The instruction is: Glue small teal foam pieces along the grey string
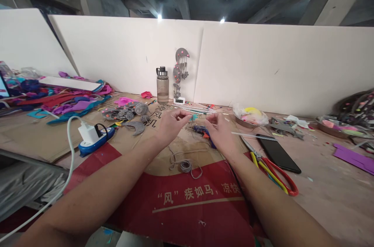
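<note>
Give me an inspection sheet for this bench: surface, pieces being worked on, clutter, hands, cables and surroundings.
Surface: red and brown cardboard covers part of the table.
Work pieces: a small teal piece between the fingertips; a grey cord lies loosely coiled nearer the wearer.
Clutter: coloured scraps heaped at left; a black phone beside red and yellow tool handles at right.
Hands: left hand and right hand nearly meet at the teal piece; which one grips it is unclear.
Cables: a white cable runs from a charger on a blue power strip over the left edge.
Surroundings: white panels behind; a bottle stands before them.
</note>
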Tool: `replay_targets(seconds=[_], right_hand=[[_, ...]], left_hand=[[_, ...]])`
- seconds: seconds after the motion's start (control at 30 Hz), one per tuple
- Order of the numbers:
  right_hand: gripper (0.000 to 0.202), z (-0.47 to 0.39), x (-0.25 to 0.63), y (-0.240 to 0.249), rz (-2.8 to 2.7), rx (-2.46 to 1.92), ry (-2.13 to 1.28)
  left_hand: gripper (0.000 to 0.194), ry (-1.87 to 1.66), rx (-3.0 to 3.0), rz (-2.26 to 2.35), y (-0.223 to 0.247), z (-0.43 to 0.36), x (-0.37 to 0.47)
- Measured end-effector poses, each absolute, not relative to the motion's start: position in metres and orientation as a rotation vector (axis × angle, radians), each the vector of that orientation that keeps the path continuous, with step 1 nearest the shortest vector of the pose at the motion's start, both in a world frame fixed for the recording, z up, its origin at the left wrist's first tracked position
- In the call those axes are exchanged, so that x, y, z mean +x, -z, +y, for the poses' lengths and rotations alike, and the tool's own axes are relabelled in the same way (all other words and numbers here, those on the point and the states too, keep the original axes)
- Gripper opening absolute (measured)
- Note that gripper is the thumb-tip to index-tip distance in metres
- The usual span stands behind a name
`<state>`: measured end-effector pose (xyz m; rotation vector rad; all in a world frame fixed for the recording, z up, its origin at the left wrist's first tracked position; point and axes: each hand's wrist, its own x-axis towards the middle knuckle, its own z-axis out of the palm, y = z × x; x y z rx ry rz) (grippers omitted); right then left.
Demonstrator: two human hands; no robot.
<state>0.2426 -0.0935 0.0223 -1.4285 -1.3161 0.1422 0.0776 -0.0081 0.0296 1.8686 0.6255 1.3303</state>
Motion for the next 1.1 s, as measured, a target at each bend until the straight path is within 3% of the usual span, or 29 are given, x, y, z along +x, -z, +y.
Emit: replay_targets(seconds=[0.1,0.2,0.43,1.1], right_hand=[[0.036,-0.097,0.214,-0.028,-1.236,-1.156,-0.561],[0.041,-0.097,0.201,-0.027,-1.143,-1.141,-0.689],[0.013,-0.1,0.206,-0.023,-1.266,-1.254,-0.268],[0.017,-0.1,0.208,-0.029,-1.183,-1.425,-0.175]], left_hand=[[0.017,-1.39,1.933,0.6,-0.03,-0.014,0.078],[0.018,-1.387,1.885,0.642,-0.03,-0.015,0.079],[0.021,-1.21,1.631,0.588,-0.028,-0.01,0.084],[0.021,-1.053,1.472,0.494,-0.031,-0.017,0.089]])
